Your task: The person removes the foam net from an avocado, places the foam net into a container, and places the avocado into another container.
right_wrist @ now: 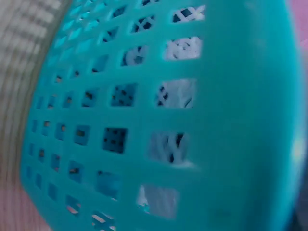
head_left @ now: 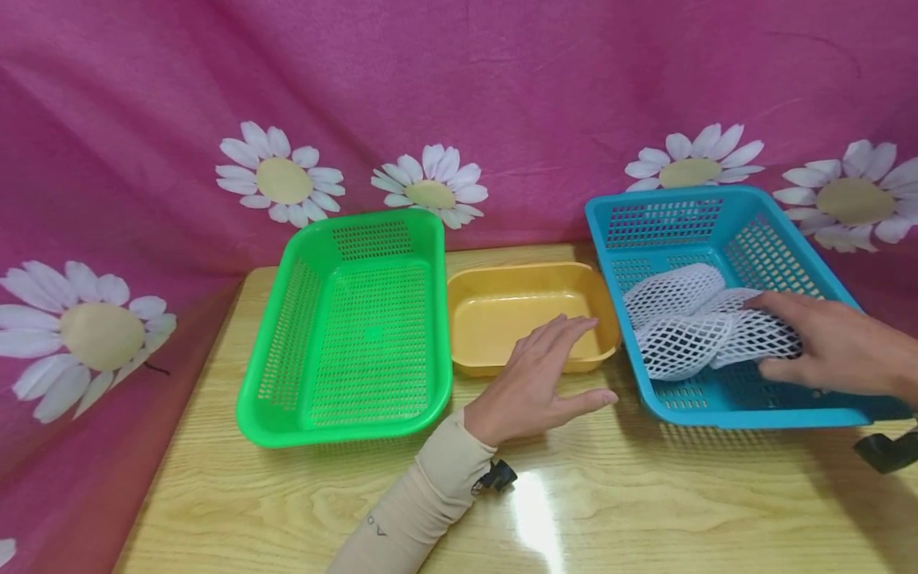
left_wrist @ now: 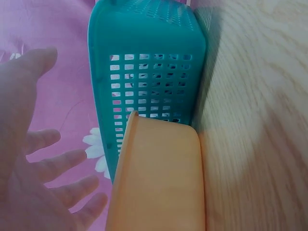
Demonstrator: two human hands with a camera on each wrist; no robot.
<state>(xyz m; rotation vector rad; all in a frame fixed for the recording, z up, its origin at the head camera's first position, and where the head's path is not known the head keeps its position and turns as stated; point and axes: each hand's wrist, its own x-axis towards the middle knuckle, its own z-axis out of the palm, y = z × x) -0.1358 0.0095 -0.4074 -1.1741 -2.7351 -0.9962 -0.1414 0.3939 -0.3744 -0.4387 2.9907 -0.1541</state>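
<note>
Apparently most work remains: the netted items (head_left: 706, 327) lie inside the blue basket (head_left: 746, 419), where the right hand (head_left: 839, 343) spans one, grip unclear; left of it, the left hand (head_left: 538, 379) spreads, holding nothing.

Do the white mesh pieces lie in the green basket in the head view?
No, the white mesh pieces lie in the blue basket, where the right hand is.

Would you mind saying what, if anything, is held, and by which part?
Left hand holds nothing; right hand is at the right end of a white mesh bundle, grip unclear.
</note>
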